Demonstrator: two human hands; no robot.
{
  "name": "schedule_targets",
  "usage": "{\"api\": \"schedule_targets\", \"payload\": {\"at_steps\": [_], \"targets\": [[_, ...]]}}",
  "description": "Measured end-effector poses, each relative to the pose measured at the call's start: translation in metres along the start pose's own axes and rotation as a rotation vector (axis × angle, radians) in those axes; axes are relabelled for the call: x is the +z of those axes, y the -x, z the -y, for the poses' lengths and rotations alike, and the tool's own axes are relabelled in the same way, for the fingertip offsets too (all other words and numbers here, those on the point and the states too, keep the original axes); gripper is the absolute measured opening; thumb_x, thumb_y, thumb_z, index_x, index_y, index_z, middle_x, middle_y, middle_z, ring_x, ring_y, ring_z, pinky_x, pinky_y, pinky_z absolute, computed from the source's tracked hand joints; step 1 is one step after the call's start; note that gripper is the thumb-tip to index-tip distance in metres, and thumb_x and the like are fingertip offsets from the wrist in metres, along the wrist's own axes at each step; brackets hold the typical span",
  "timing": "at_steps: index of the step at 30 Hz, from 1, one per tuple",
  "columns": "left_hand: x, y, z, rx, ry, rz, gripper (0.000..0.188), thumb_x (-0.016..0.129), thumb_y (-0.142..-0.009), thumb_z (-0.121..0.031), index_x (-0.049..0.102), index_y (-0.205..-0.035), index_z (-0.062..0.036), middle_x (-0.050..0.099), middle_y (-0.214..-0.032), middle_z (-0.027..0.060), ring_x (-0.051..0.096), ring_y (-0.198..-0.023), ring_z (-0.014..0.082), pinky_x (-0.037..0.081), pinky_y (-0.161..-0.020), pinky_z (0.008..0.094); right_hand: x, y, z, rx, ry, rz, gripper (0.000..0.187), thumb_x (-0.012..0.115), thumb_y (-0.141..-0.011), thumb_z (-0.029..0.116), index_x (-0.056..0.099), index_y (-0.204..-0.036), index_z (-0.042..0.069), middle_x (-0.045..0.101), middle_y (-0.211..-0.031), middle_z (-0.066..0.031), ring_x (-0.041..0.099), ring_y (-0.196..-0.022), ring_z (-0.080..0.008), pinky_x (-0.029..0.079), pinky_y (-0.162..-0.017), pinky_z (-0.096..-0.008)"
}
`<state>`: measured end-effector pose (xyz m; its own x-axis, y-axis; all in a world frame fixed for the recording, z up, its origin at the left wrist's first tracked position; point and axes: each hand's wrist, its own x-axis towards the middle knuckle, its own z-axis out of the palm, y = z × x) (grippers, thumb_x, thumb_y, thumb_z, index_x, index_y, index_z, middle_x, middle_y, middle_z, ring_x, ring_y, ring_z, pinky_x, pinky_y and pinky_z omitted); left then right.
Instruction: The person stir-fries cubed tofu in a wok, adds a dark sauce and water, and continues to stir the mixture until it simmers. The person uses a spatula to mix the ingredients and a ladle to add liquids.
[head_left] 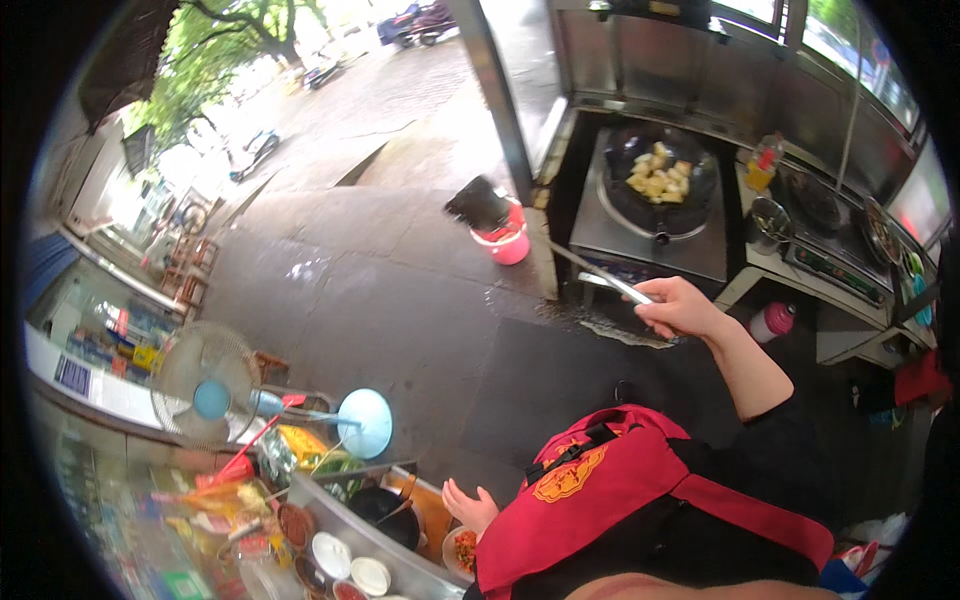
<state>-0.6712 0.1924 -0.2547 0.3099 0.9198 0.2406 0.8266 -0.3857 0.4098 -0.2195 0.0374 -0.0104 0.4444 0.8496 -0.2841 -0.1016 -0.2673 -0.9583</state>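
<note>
My right hand (672,308) is closed round the pale grip of a long-handled wok spatula (598,272). Its metal shaft slants up and left, in front of the stove; the broad dark head is blurred, over a pink bucket (503,245). On the stove sits a black wok (625,205) holding pale yellow chunks of food (660,182). My left hand (470,507) is low beside my red apron (600,500), fingers spread, nothing visible in it. Close to that hand is a bowl (452,553) of orange-red chopped food.
A counter at lower left carries a dark pan (385,515), white-lidded tubs (370,576) and bagged goods. Beside it stands a fan (208,385). Right of the wok are an oil bottle (762,170), a metal pot (768,222) and another burner (815,200). A pink flask (773,322) stands below.
</note>
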Motion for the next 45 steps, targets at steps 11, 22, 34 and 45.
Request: {"api": "schedule_targets", "payload": {"at_steps": [11,22,34,45], "targets": [[0.14,-0.088,-0.216,0.329,0.02,0.215,0.059,0.067,-0.068,-0.011,0.044,-0.121,-0.001,0.043,-0.126,0.0176,0.036,-0.121,0.0336,0.03,-0.102,0.0437,-0.273,-0.057,-0.147,0.126,1.405,-0.764,0.04,0.049,-0.079,0.003,0.041,-0.117,0.0,0.053,-0.097,-0.018,0.061,-0.078,-0.0337,0.051,-0.065,-0.0399],[0.17,-0.08,-0.247,0.284,-0.06,0.386,0.055,0.069,-0.066,-0.012,0.048,-0.116,-0.0025,0.045,-0.122,0.0158,0.038,-0.119,0.0332,0.031,-0.101,0.0425,-0.351,-0.067,-0.183,-0.067,1.193,-0.929,0.042,0.055,-0.079,0.008,0.046,-0.12,0.002,0.056,-0.098,-0.0157,0.059,-0.08,-0.0344,0.048,-0.072,-0.0415],[0.173,-0.069,-0.25,0.208,-0.045,0.428,0.048,0.067,-0.068,-0.012,0.053,-0.112,-0.0019,0.047,-0.12,0.0165,0.04,-0.117,0.0328,0.033,-0.1,0.0409,-0.313,-0.075,-0.136,0.205,-0.295,-0.454,0.017,0.054,-0.088,0.016,0.051,-0.099,0.004,0.044,-0.061,0.0019,0.042,-0.044,-0.0053,0.034,-0.036,-0.0206],[0.125,-0.024,-0.174,-0.157,-0.083,0.367,0.049,0.067,-0.068,-0.014,0.053,-0.115,-0.0047,0.046,-0.125,0.013,0.038,-0.121,0.0302,0.032,-0.101,0.0403,-0.161,-0.115,-0.09,0.176,0.011,0.142,0.025,0.054,-0.086,0.012,0.051,-0.109,0.001,0.047,-0.06,0.0016,0.043,-0.041,-0.0061,0.031,-0.036,-0.0206]]}}
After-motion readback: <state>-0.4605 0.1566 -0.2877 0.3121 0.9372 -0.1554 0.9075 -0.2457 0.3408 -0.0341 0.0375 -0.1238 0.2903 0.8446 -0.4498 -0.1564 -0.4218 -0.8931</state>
